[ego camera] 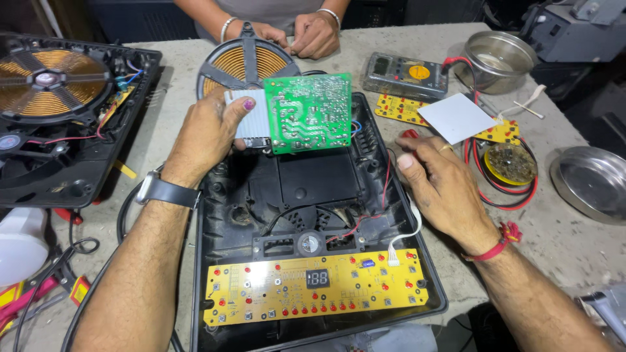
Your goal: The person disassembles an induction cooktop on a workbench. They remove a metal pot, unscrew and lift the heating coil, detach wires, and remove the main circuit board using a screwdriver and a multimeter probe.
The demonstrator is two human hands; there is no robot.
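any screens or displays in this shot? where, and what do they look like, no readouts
Segment display: small dark rectangle, centre of the yellow control board at the near end of the open black housing.
Multimeter: grey, lying flat at the far side of the table, with a greyish rectangular screen beside a yellow dial.
Left hand holds a green circuit board; no screen on it.

A small dark rectangular digit display [317,278] sits mid-way along the yellow control board [274,306]. A grey multimeter's pale rectangular screen [382,64] lies farther back.
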